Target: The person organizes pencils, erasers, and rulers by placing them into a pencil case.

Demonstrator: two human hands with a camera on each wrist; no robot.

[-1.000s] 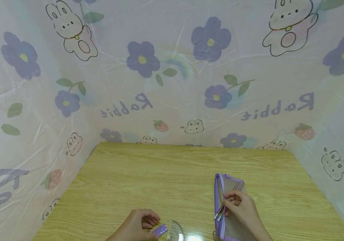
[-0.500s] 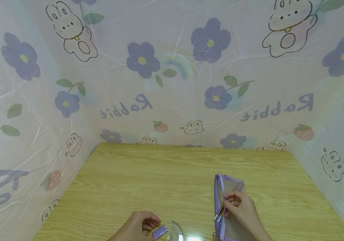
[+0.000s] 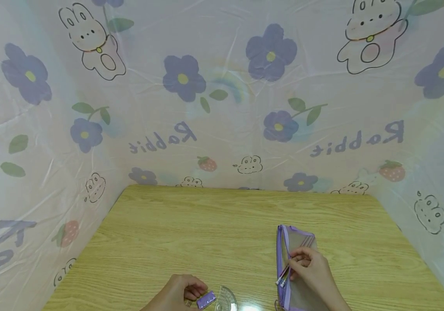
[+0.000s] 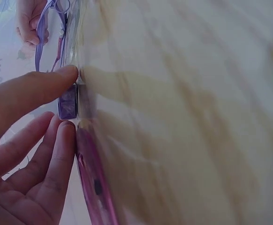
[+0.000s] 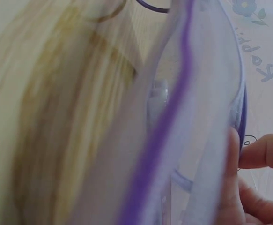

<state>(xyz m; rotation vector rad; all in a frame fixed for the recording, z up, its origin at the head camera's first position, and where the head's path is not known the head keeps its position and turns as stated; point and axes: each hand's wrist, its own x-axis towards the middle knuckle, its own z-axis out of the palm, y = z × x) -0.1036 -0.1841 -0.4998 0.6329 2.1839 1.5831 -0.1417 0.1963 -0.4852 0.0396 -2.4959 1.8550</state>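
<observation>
A translucent mesh pencil case (image 3: 301, 285) with purple edging and an open zipper lies at the front right. My right hand (image 3: 311, 265) pinches its opening edge between thumb and fingers. White-ended pencils (image 3: 282, 280) stick out through that opening. At the front middle my left hand (image 3: 179, 291) rests low over the table, thumb and fingers spread apart around one end of a small purple eraser-like block (image 3: 206, 299). In the left wrist view the thumb tip lies by the block (image 4: 68, 104); whether it touches is unclear. A clear protractor (image 3: 227, 299) lies just right of it.
Beneath the left fingers, in the left wrist view, lies a pink-edged see-through item (image 4: 95, 176). The wood-grain table (image 3: 206, 224) ends at a rabbit-and-flower patterned curtain (image 3: 225, 108) at the back and both sides.
My left hand has drawn back slightly toward me from the purple block, whose near end shows more. The right hand and the pencil case have stayed still.
</observation>
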